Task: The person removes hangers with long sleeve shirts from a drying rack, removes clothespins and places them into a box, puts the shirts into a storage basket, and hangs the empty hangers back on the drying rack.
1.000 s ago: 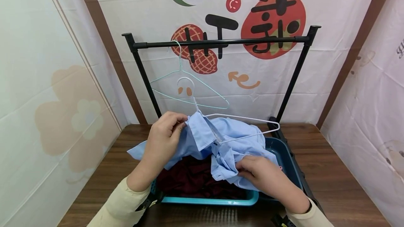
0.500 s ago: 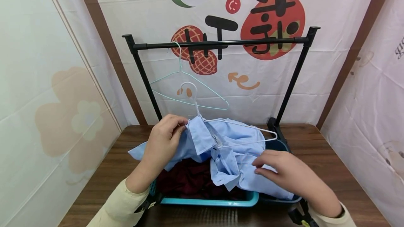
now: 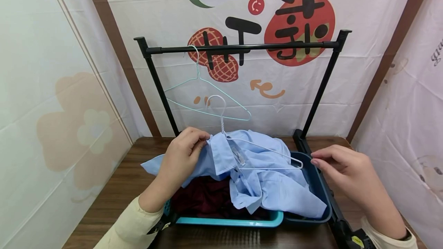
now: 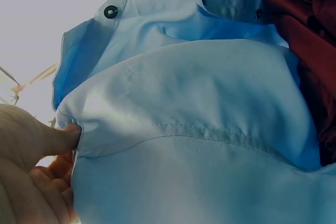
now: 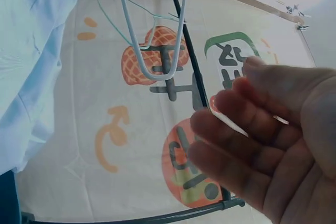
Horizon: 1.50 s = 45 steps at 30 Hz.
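A light blue shirt drapes over two baskets, its collar facing up. My left hand pinches the shirt at the collar and shoulder; in the left wrist view its thumb presses on the cloth edge. A white hanger is partly inside the shirt: its hook rises behind the collar, and its right arm lies bare over the cloth. Its left arm is hidden by the shirt. To the right of the shirt, my right hand is in the air with loosely bent fingers, holding nothing. The right wrist view shows the hanger's end beyond the fingers.
A mint green hanger hangs from the black rack's rail at the back. Dark red cloth lies in the turquoise basket. Beside it stands a dark blue basket. Both are on a wooden table.
My right hand has let go of the shirt and moved right, away from it. The white hanger has sunk and its hook has shifted right. My left hand keeps its pinch.
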Available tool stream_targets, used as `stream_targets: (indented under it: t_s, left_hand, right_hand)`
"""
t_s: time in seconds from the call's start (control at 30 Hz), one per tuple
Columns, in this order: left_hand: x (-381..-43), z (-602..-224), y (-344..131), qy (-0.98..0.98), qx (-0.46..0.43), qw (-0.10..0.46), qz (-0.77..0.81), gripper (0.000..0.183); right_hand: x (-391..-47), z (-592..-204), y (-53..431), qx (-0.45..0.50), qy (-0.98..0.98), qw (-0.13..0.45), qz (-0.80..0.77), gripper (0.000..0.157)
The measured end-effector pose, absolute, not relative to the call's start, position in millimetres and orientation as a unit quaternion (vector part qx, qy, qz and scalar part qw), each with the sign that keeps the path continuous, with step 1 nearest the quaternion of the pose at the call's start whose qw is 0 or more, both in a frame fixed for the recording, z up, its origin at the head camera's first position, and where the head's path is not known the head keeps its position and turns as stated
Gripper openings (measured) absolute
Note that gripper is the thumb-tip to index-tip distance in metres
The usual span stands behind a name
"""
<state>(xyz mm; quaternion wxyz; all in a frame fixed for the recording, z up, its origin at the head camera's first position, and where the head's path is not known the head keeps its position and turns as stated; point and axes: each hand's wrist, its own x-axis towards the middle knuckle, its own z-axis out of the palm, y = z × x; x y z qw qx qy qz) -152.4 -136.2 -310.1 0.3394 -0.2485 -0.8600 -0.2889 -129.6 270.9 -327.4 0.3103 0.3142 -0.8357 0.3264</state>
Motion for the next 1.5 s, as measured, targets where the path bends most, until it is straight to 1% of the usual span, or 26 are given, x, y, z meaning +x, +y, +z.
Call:
stream_targets:
  t_s: [0.13,0.27,0.37,0.67,0.87,1.07,1.23,1.33,1.43,1.5]
  left_hand:
    - [-151.8,-311.6,-134.3,-0.861,-0.250,0.338,-0.285,0.017]
    - [-151.0,-313.2,-132.8,-0.862,-0.250,0.337,-0.283,0.017]
    - [-150.6,-314.7,-132.0,-0.862,-0.250,0.338,-0.282,0.018]
    - [-147.5,-317.2,-129.9,-0.863,-0.253,0.337,-0.278,0.018]
    - [-146.6,-319.6,-128.9,-0.865,-0.258,0.332,-0.273,0.019]
    - [-145.1,-319.7,-127.7,-0.863,-0.267,0.336,-0.268,0.020]
    - [-143.6,-317.7,-125.8,-0.861,-0.270,0.334,-0.272,0.020]
    - [-143.4,-317.0,-124.9,-0.862,-0.271,0.330,-0.274,0.020]
    - [-143.7,-317.2,-124.7,-0.861,-0.272,0.329,-0.275,0.020]
    - [-143.9,-316.8,-125.1,-0.861,-0.273,0.327,-0.278,0.020]
  right_hand:
    - [-134.3,-332.3,266.8,0.294,-0.850,0.288,0.329,0.036]
    - [-139.2,-338.5,262.4,0.297,-0.861,0.250,0.329,0.033]
    - [-141.4,-341.4,259.3,0.303,-0.866,0.234,0.322,0.032]
    - [-148.2,-350.7,249.7,0.345,-0.852,0.245,0.308,0.040]
    - [-149.3,-355.4,243.1,0.360,-0.846,0.245,0.309,0.038]
    - [-146.6,-356.5,238.4,0.346,-0.858,0.230,0.301,0.039]
    - [-143.2,-354.8,233.8,0.307,-0.885,0.183,0.299,0.032]
    - [-142.6,-354.3,231.0,0.287,-0.900,0.152,0.292,0.025]
    - [-141.9,-354.0,229.5,0.279,-0.905,0.148,0.284,0.020]
    - [-141.5,-353.6,228.7,0.278,-0.906,0.158,0.277,0.019]
